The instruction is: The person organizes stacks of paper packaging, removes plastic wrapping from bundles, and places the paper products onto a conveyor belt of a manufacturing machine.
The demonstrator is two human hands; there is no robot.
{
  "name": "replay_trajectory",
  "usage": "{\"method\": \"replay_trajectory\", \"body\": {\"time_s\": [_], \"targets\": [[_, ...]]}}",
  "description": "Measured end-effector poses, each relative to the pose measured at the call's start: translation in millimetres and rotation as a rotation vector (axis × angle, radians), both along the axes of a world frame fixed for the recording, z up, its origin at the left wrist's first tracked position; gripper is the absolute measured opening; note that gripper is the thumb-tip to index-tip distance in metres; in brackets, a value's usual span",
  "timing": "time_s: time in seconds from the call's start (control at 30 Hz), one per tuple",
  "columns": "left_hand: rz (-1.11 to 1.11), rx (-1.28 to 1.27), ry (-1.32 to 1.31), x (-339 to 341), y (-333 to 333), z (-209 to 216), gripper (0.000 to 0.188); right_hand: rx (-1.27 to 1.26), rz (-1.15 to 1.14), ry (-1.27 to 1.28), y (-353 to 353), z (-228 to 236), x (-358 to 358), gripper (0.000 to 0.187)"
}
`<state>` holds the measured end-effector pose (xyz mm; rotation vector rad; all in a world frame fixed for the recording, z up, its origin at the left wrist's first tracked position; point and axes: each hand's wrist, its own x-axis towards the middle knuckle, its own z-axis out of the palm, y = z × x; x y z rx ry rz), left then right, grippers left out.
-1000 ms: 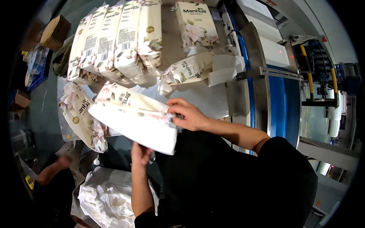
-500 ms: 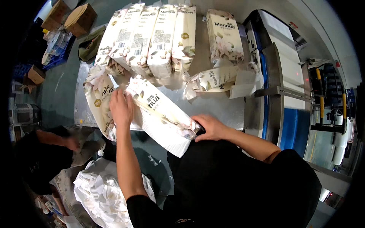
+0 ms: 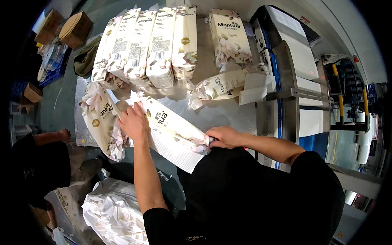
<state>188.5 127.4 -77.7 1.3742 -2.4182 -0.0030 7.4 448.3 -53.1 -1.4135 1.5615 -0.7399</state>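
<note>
The right hand (image 3: 224,137) pinches the near end of a floral-printed tissue pack (image 3: 173,123), thumb and fingers closed on its gathered plastic film. The left hand (image 3: 134,122) lies over the far end, fingers slightly spread and bent across the film; whether they grip it cannot be told, as the tips are partly hidden. The pack slants between the hands at the near edge of the metal table (image 3: 198,118), its ribbed white side facing the body.

The step in hand looks like working the loose film at the ends of this pack. The next move seems to call for a firm pinch at the near end and a steadying left palm, so the film neither slips nor creases.

Just beyond the left hand lies a second floral pack (image 3: 98,118), its film crumpled. A heap of white paper (image 3: 116,210) sits below the table, to the left. Farther off, a slack-wrapped pack (image 3: 222,85) lies on its side, and behind it stand a row of five packs (image 3: 161,45) and a single upright pack (image 3: 229,36). White blocks (image 3: 306,79) sit on the machine to the right.
</note>
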Motion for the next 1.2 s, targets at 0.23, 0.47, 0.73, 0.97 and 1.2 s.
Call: {"method": "replay_trajectory", "body": {"time_s": [0.23, 0.47, 0.73, 0.97, 1.2], "targets": [[-0.005, 0.09, -0.03, 4.3, 12.8, 13.0, 0.052, -0.134, -0.088, 0.298, -8.1, 8.6, -66.3, 0.026], [0.02, 0.102, 0.039, -10.7, 29.0, 25.7, 0.066, -0.483, -0.42, 0.44, -48.1, 113.2, -102.1, 0.02], [0.028, 0.158, -0.21, -15.4, 27.6, 21.9, 0.055, -0.572, -0.927, 0.646, 20.1, 131.9, -213.0, 0.025], [0.079, 0.205, -0.246, -12.3, 25.4, 9.4, 0.062, -0.375, -0.588, 1.17, 91.4, 131.1, -132.2, 0.046], [0.15, 0.249, -0.206, -18.8, 15.9, 14.4, 0.063, -0.231, 0.032, 0.393, 49.9, 16.4, -27.6, 0.028]]}}
